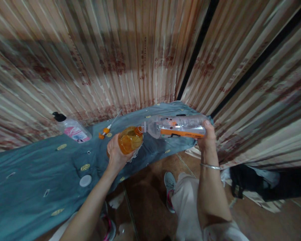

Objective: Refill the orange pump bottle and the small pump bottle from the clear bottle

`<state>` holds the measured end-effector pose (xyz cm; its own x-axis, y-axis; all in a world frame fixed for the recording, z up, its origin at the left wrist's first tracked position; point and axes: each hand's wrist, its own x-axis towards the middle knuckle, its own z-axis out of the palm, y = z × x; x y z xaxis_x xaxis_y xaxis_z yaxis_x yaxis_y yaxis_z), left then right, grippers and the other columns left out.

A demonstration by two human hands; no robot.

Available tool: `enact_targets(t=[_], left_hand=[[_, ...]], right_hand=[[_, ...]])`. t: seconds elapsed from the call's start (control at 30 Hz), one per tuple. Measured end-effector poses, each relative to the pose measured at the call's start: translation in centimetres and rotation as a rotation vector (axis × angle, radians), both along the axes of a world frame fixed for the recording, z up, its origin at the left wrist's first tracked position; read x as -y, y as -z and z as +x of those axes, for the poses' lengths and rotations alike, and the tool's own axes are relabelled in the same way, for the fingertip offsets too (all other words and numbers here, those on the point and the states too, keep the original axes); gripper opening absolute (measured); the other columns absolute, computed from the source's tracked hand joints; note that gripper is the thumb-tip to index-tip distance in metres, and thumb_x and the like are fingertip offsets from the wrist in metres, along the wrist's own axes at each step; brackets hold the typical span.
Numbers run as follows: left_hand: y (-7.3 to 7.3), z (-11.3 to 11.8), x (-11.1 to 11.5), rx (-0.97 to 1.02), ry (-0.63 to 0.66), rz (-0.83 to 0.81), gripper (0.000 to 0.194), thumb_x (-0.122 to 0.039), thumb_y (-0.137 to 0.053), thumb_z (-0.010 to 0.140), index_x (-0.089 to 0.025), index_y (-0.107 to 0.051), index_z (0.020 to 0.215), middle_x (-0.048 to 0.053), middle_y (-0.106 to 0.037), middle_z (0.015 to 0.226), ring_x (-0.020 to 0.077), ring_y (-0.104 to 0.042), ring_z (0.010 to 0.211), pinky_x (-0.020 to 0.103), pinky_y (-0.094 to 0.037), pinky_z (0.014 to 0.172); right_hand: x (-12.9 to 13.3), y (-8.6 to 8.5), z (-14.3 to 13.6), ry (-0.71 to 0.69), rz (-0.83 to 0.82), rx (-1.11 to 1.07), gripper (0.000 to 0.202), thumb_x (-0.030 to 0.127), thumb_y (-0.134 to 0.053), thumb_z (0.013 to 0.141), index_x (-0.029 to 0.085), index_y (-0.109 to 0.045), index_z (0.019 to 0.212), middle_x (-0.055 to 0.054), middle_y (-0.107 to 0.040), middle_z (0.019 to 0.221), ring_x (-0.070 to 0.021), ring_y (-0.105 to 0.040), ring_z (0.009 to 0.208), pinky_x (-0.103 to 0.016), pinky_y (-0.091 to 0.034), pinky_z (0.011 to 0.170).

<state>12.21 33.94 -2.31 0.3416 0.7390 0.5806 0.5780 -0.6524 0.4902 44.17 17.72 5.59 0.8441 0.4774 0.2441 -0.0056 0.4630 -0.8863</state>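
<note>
My left hand (116,150) is wrapped round an amber bottle (130,140), tilted with its neck to the right. A clear plastic bottle (178,126) with an orange and white label lies nearly level in my right hand (207,135), its mouth at the amber bottle's opening. Whether liquid is flowing between them I cannot make out. Behind my left hand an orange pump top (105,132) with a thin tube lies on the cloth. A clear pump bottle (75,130) with a black head and pink label leans to its left.
Teal patterned cloth (40,167) covers the low surface in front of me. On it lies a white round cap (85,180). Pleated curtains (115,67) stand behind and to the right, with dark poles (198,50). Dark fabric (266,182) lies at the lower right.
</note>
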Motion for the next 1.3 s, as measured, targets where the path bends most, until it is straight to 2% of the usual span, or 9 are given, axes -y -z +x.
enact_targets(t=[0.23,0.43,0.6,0.73,0.83,1.07,1.17,1.3], left_hand=[[-0.3,0.0,0.2,0.005,0.000,-0.012,0.089,-0.042,-0.090,0.061,-0.019,-0.049,0.137,0.018,-0.067,0.129,0.0422,-0.066,0.122,0.057,-0.051,0.107],[0.1,-0.1,0.1,0.015,0.000,0.000,0.094,-0.040,-0.091,0.060,-0.019,-0.047,0.140,0.019,-0.066,0.133,0.0422,-0.065,0.125,0.057,-0.050,0.109],[0.6,-0.1,-0.1,0.020,0.002,0.023,0.098,-0.036,-0.093,0.056,-0.019,-0.047,0.141,0.018,-0.066,0.134,0.0419,-0.065,0.126,0.057,-0.050,0.110],[0.7,-0.1,-0.1,0.023,-0.003,0.030,0.097,-0.037,-0.092,0.057,-0.019,-0.047,0.141,0.018,-0.067,0.132,0.0419,-0.065,0.124,0.057,-0.050,0.109],[0.6,-0.1,-0.1,0.028,-0.004,0.028,0.094,-0.039,-0.091,0.059,-0.019,-0.048,0.140,0.018,-0.067,0.132,0.0419,-0.065,0.124,0.057,-0.050,0.108],[0.3,0.0,0.0,0.020,0.004,0.011,0.094,-0.046,-0.091,0.061,-0.019,-0.048,0.140,0.019,-0.066,0.132,0.0417,-0.066,0.124,0.056,-0.050,0.108],[0.3,0.0,0.0,0.015,0.010,0.008,0.093,-0.044,-0.090,0.061,-0.018,-0.047,0.139,0.020,-0.066,0.132,0.0423,-0.065,0.124,0.057,-0.049,0.109],[0.3,0.0,0.1,0.014,0.003,-0.003,0.094,-0.044,-0.090,0.061,-0.018,-0.046,0.140,0.020,-0.066,0.132,0.0424,-0.065,0.125,0.057,-0.048,0.110]], right_hand=[[0.2,0.2,0.2,-0.027,-0.018,0.013,0.050,0.072,-0.080,0.063,0.025,-0.068,0.075,0.004,-0.053,0.051,-0.0238,-0.068,0.060,-0.032,-0.050,0.041],[0.2,0.0,0.0,-0.009,-0.019,-0.029,0.046,0.068,-0.081,0.060,0.026,-0.069,0.073,0.002,-0.054,0.051,-0.0232,-0.065,0.056,-0.029,-0.039,0.033],[0.2,-0.3,-0.2,-0.027,-0.022,-0.041,0.048,0.067,-0.080,0.060,0.024,-0.069,0.078,0.003,-0.054,0.051,-0.0229,-0.065,0.058,-0.029,-0.044,0.037],[0.4,-0.5,-0.4,-0.053,-0.010,-0.012,0.049,0.064,-0.077,0.065,0.020,-0.069,0.086,0.002,-0.054,0.051,-0.0222,-0.064,0.058,-0.026,-0.036,0.034],[0.5,-0.7,-0.6,-0.044,-0.006,-0.024,0.047,0.061,-0.077,0.063,0.020,-0.068,0.084,0.002,-0.054,0.049,-0.0213,-0.062,0.054,-0.025,-0.032,0.031],[0.5,-1.1,-0.9,-0.030,0.002,-0.051,0.040,0.058,-0.078,0.060,0.022,-0.067,0.074,0.004,-0.052,0.048,-0.0194,-0.060,0.050,-0.026,-0.040,0.031],[0.5,-1.0,-0.8,-0.037,0.006,-0.033,0.039,0.058,-0.079,0.062,0.023,-0.067,0.073,0.004,-0.051,0.047,-0.0209,-0.063,0.053,-0.026,-0.043,0.032],[0.4,-0.7,-0.4,-0.033,0.009,-0.023,0.038,0.059,-0.077,0.064,0.024,-0.068,0.075,0.003,-0.051,0.049,-0.0248,-0.068,0.062,-0.031,-0.054,0.040]])
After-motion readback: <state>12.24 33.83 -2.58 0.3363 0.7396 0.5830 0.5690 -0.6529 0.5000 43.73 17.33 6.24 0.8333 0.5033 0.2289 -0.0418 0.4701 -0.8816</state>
